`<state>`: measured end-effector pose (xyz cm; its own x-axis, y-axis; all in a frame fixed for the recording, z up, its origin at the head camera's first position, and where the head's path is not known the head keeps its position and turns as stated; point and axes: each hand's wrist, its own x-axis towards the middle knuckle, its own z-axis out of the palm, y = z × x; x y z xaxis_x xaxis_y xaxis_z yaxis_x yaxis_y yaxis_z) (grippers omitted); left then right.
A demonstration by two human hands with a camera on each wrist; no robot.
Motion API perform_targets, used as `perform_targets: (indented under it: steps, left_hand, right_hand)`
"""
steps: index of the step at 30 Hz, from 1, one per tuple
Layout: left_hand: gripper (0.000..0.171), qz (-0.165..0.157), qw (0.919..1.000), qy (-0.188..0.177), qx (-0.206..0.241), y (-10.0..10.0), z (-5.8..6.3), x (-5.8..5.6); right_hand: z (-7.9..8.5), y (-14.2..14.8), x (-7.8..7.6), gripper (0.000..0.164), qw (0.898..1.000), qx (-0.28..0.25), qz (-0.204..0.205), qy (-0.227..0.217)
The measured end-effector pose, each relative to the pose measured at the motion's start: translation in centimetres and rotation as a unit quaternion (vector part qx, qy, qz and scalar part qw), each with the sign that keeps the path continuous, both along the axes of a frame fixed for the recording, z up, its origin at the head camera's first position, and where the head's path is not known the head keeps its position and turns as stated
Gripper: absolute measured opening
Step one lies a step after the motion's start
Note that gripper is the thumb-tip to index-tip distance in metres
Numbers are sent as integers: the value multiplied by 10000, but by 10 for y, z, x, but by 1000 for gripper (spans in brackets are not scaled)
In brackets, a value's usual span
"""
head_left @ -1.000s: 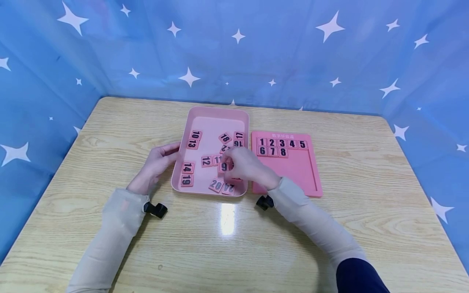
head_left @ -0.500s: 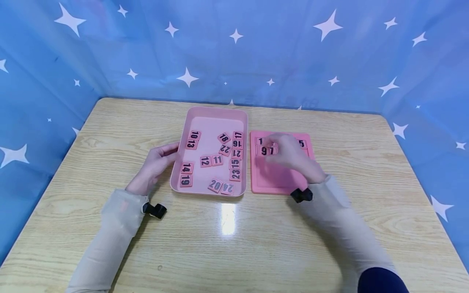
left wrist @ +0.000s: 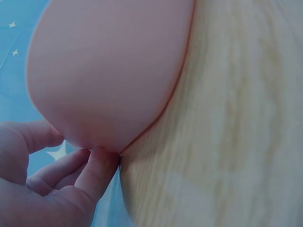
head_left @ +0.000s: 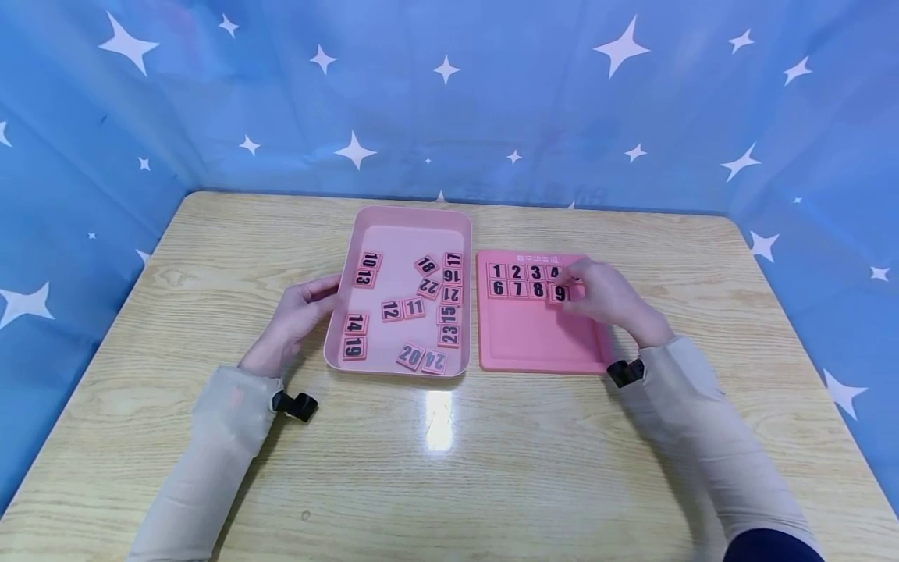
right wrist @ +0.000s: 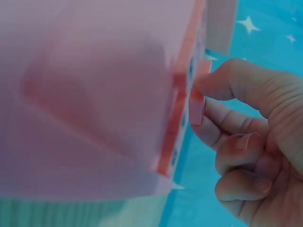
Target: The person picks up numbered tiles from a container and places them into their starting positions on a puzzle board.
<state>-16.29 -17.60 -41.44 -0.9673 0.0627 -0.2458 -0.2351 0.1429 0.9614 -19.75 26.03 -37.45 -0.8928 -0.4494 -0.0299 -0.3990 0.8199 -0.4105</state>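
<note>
My right hand (head_left: 604,293) pinches a pink number tile marked 9 (head_left: 559,293) between thumb and fingers. The tile is at the right end of the second row on the pink number-puzzle board (head_left: 534,343), beside tile 8 (head_left: 538,289). In the right wrist view, that pinched tile (right wrist: 197,106) shows edge-on, close over the row of tiles. Part of the top row's right end is hidden by the hand. My left hand (head_left: 291,320) rests its fingertips against the outer left wall of the pink tray (head_left: 414,215); the left wrist view shows fingertips at the tray's wall (left wrist: 109,80).
Several loose number tiles lie in the tray, among them 12 (head_left: 392,311), 11 (head_left: 414,307) and 20 (head_left: 410,357). The board stands just right of the tray on a wooden table (head_left: 379,468). A blue star-patterned curtain (head_left: 393,94) surrounds the table's back and sides.
My right hand has carried tile 9 from the tray rightward across to the board, past tiles 6 and 7, to beside 8. The left hand stays at the tray's wall.
</note>
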Motion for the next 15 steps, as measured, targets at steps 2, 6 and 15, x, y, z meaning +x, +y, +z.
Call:
perform_targets:
  steps: [2, 6, 15]
  left_hand:
    - [48, -2, 10000, -6, -5, 0, -1, 0]
    - [47, -10, 10000, 37, 1, 0, 0, 1]
    - [47, -6, 10000, 43, -7, 0, 1, 1]
  right_hand:
    - [-3, 3, -2, 35, 9999, 106, -1, -22]
    - [-7, 6, -4, 36, 9998, 195, -11, -32]
    - [-14, 7, -8, 34, 9994, 219, 194, 169]
